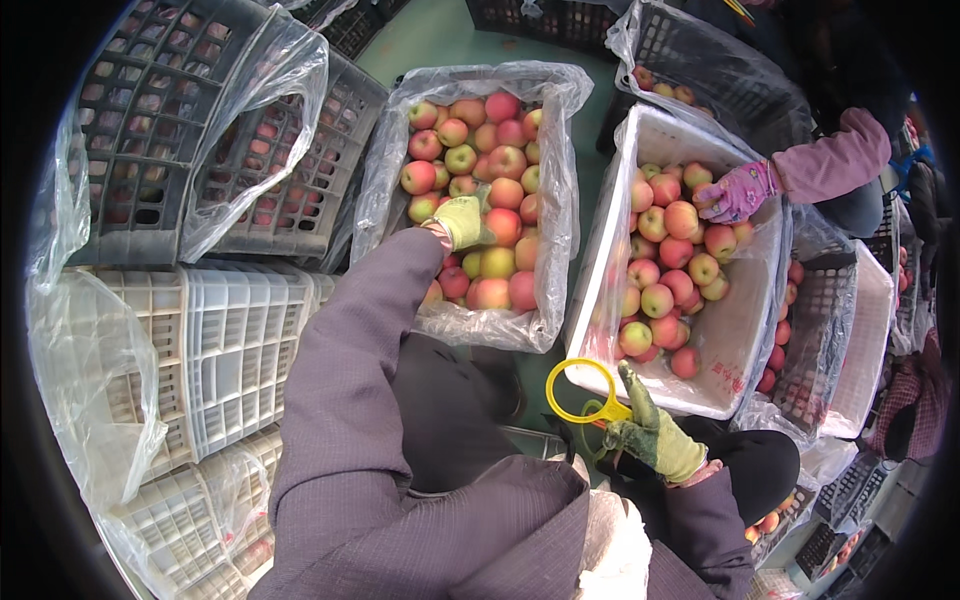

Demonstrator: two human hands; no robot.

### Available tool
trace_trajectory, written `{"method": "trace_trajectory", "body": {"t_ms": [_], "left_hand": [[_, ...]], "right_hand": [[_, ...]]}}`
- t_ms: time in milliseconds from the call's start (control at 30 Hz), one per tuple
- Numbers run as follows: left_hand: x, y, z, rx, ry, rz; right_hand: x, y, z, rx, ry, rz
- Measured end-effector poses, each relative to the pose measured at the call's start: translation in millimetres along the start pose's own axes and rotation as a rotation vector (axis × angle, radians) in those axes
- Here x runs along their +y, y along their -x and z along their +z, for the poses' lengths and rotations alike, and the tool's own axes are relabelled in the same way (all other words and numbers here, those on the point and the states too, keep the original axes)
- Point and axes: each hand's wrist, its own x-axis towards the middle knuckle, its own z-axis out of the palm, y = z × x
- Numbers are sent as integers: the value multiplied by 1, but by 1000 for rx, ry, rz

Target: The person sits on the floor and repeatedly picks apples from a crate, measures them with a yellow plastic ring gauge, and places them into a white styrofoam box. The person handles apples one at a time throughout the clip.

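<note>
My left hand (461,219), in a pale yellow-green glove, reaches down among red and yellow-green apples (507,161) in a crate lined with clear plastic film (559,300). Its fingertips are partly hidden, so whether they grip an apple is unclear. In my right hand (652,435), gloved alike with dark stains on the fingers, is a yellow ring gauge (553,391), held by its handle with one finger stretched out. The gauge's open ring overlaps the near left corner of a white box (585,337) in view. Further rings partly show beneath it.
Apples (675,255) lie in the white box, where another person's hand (739,193) in a floral glove touches them. Black and white plastic crates (247,352) stand stacked on my left. More film-lined crates (814,375) line the right. Green floor (420,45) shows beyond.
</note>
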Motion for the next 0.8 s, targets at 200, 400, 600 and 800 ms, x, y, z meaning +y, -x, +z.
{"method": "trace_trajectory", "body": {"t_ms": [200, 400, 600, 800], "left_hand": [[2, 18, 3, 153, -67, 124], [-8, -7, 3, 51, 129, 29], [-25, 13, 12, -18, 131, 100], [-38, 32, -10, -164, 1204, -241]], "right_hand": [[18, -3, -1, -95, -347, 215], [43, -11, 11, 97, -714, 318], [43, -18, 15, 39, -636, 180], [28, -21, 17, -10, -495, 205]]}}
